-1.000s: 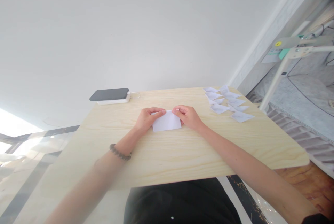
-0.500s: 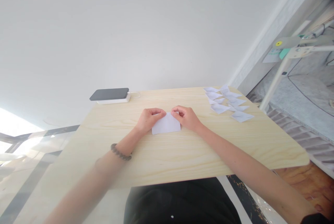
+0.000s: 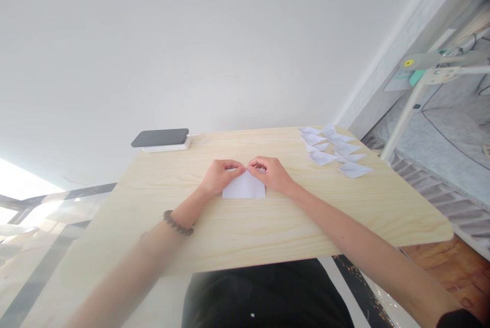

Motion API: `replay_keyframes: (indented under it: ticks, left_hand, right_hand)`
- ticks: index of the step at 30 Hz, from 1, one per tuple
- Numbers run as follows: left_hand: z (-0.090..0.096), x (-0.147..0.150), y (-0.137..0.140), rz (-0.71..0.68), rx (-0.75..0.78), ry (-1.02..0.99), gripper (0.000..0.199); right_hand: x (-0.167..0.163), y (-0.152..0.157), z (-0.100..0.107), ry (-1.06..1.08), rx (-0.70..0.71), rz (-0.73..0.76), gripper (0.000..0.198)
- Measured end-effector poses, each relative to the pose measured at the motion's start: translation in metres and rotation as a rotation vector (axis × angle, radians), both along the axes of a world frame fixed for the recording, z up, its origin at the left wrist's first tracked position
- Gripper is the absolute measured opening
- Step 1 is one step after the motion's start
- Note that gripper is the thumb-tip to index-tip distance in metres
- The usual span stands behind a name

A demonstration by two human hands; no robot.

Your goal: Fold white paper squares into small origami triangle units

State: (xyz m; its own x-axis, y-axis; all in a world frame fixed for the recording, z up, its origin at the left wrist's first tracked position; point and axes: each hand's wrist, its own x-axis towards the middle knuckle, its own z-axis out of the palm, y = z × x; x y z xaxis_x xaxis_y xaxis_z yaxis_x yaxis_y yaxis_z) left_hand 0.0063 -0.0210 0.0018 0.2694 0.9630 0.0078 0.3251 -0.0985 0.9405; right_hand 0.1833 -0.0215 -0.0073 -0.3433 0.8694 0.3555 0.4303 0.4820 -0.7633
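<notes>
Less gap separates the left hand (image 3: 221,177) and right hand (image 3: 273,173) than a moment ago; they nearly meet, each pinching the far edge of the paper (image 3: 244,187), so work seems centred mid-edge. It's around mid-table (image 3: 245,231) (folded pieces (image 3: 355,170) lie off right).

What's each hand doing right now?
Left hand: closed, pinching the paper at its far edge.
Right hand: closed, pinching the same edge.
</notes>
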Motion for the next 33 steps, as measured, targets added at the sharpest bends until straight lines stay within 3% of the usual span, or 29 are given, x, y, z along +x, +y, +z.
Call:
replay_keyframes:
  ticks: [11,19,22,28,33]
  left_hand:
    - [0.000,-0.004,0.006,0.053,-0.045,-0.021,0.032]
    - [0.000,-0.007,0.009,0.076,-0.078,-0.063,0.033]
    - [0.000,-0.006,0.007,0.085,-0.061,-0.051,0.033]
    - [0.004,-0.002,0.001,-0.001,0.031,0.009,0.031]
    - [0.005,-0.001,-0.001,-0.020,0.071,0.033,0.028]
  right_hand:
    - [0.022,0.008,0.008,-0.062,-0.135,0.044,0.016]
    - [0.031,0.015,0.005,0.081,-0.357,0.100,0.019]
    - [0.027,0.012,0.007,0.080,-0.324,0.075,0.025]
    - [0.010,0.001,0.007,-0.063,-0.083,0.105,0.029]
    - [0.009,0.001,0.007,-0.103,-0.012,0.126,0.028]
